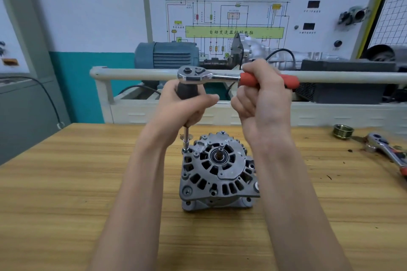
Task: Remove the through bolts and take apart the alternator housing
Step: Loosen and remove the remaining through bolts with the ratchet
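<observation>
A ratchet is gripped by the right hand; its black-handled extension, gripped by the left hand, is set on the alternator at mid-table.

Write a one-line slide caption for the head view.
Left hand steadies the extension bar on an alternator bolt while the right hand holds the ratchet handle.
</observation>
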Tool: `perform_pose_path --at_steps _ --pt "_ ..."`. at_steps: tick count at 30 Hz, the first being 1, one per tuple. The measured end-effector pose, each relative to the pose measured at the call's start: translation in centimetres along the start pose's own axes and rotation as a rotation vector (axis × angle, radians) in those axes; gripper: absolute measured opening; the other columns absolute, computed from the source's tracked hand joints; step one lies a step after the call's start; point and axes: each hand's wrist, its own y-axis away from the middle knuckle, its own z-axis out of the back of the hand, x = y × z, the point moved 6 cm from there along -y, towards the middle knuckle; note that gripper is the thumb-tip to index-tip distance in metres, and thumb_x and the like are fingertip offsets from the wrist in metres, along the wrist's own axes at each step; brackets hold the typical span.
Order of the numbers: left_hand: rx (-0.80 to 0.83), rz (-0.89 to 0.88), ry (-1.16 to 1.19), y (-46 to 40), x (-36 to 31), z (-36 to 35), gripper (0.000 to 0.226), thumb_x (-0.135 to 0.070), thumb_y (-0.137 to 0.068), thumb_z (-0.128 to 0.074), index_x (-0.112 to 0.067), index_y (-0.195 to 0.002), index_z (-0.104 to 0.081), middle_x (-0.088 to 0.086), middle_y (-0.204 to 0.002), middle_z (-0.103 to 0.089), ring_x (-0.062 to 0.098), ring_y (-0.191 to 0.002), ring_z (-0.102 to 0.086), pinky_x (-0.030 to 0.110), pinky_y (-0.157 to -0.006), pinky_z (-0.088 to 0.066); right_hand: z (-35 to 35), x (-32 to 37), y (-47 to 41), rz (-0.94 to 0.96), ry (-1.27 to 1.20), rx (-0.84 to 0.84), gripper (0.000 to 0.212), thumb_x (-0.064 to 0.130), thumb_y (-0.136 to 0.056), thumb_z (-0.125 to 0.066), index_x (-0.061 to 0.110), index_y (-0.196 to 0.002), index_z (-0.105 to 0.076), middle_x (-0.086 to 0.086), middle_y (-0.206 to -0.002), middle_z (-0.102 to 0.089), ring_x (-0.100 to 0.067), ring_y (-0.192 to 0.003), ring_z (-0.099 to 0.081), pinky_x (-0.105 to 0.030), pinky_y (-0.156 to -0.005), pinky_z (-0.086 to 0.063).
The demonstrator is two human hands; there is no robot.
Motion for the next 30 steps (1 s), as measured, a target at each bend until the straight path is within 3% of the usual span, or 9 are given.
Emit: perform_pose_path --at_steps 4,8,11,14,16,19,23,27,30 --pt "0.193 0.009 0.03 0.7 0.1 -0.2 0.034 -0.02 -0.071 -0.068 -0.018 -0.047 -0.044 -0.006 -0.038 -0.034 0.016 -0.034 -0.026 0.018 -0.041 -0.024 -2.0 -0.5 -2.7 -0.276 0.128 0.284 0.053 0.004 -0.089 -0.047 0.021 -0.042 -0.03 0.008 -0.031 -0.017 -0.006 -0.028 -0.01 -0.015 -0.032 -0.012" --pt "0.246 0.043 0.056 0.8 0.0 -0.3 0.037 -0.017 -0.07 -0.065 -0.023 -0.043 -0.042 -0.01 -0.038 -0.031 0.012 -0.035 -0.024 0.022 -0.042 -0.017 -3.2 -1.0 -3.0 -0.314 0.135 0.314 0.053 0.003 -0.089 -0.048 0.02 -0.043 -0.028 0.008 -0.031 -0.017 -0.006 -0.027 -0.011 -0.014 -0.032 -0.012" --pt "0.004 0.065 0.089 0.2 0.2 0.6 0.041 -0.006 -0.072 -0.057 -0.024 -0.04 -0.039 -0.008 -0.038 -0.028 0.011 -0.034 -0.02 0.018 -0.04 -0.018 -2.1 -1.0 -1.5 -0.161 0.019 0.151 0.046 0.0 -0.087 -0.05 0.019 -0.052 -0.028 0.008 -0.033 -0.019 -0.007 -0.029 -0.011 -0.015 -0.033 -0.013" --pt "-0.286 0.08 0.036 -0.2 0.6 0.9 0.032 -0.009 -0.068 -0.053 -0.02 -0.043 -0.039 -0.005 -0.039 -0.029 0.011 -0.034 -0.021 0.017 -0.039 -0.021 -0.8 -0.8 1.1 0.077 -0.043 -0.036 0.042 -0.005 -0.085 -0.056 0.018 -0.059 -0.031 0.007 -0.037 -0.024 -0.008 -0.032 -0.015 -0.015 -0.037 -0.016" --pt "-0.327 0.081 0.001 -0.2 0.6 0.6 0.027 -0.01 -0.067 -0.053 -0.018 -0.047 -0.037 -0.005 -0.04 -0.028 0.011 -0.035 -0.021 0.017 -0.04 -0.02 -0.6 -0.7 2.3 0.162 -0.069 -0.08 0.043 -0.007 -0.084 -0.057 0.018 -0.058 -0.033 0.006 -0.038 -0.025 -0.008 -0.033 -0.015 -0.016 -0.039 -0.017" --pt "-0.132 0.042 -0.002 -0.2 0.5 0.4 0.036 -0.011 -0.069 -0.061 -0.023 -0.042 -0.041 -0.008 -0.039 -0.032 0.011 -0.035 -0.023 0.017 -0.042 -0.024 -0.6 -0.2 1.4 0.082 -0.04 -0.041 0.042 -0.005 -0.085 -0.055 0.018 -0.06 -0.029 0.008 -0.035 -0.023 -0.008 -0.031 -0.015 -0.016 -0.037 -0.015" --pt "0.235 -0.003 -0.011 0.8 0.3 0.2 0.035 -0.023 -0.072 -0.067 -0.023 -0.042 -0.048 -0.007 -0.035 -0.039 0.014 -0.03 -0.03 0.022 -0.046 -0.032 -2.2 -0.1 -1.7 -0.235 0.122 0.223 0.05 0.002 -0.089 -0.049 0.019 -0.047 -0.029 0.008 -0.031 -0.019 -0.006 -0.027 -0.012 -0.015 -0.032 -0.013" --pt "0.192 0.023 0.07 0.7 0.3 0.3 0.038 -0.019 -0.069 -0.066 -0.024 -0.039 -0.044 -0.01 -0.036 -0.033 0.01 -0.032 -0.026 0.02 -0.04 -0.02 -3.4 -0.6 -2.7 -0.313 0.19 0.291 0.053 0.004 -0.088 -0.048 0.02 -0.043 -0.028 0.008 -0.031 -0.017 -0.007 -0.028 -0.01 -0.015 -0.033 -0.012" --pt "-0.008 0.057 0.117 0.2 0.4 0.9 0.044 -0.007 -0.071 -0.064 -0.024 -0.038 -0.041 -0.009 -0.038 -0.03 0.01 -0.033 -0.022 0.018 -0.04 -0.019 -2.7 -0.9 -2.0 -0.206 0.08 0.181 0.046 0.001 -0.088 -0.049 0.019 -0.051 -0.028 0.008 -0.032 -0.019 -0.007 -0.028 -0.012 -0.014 -0.033 -0.014"
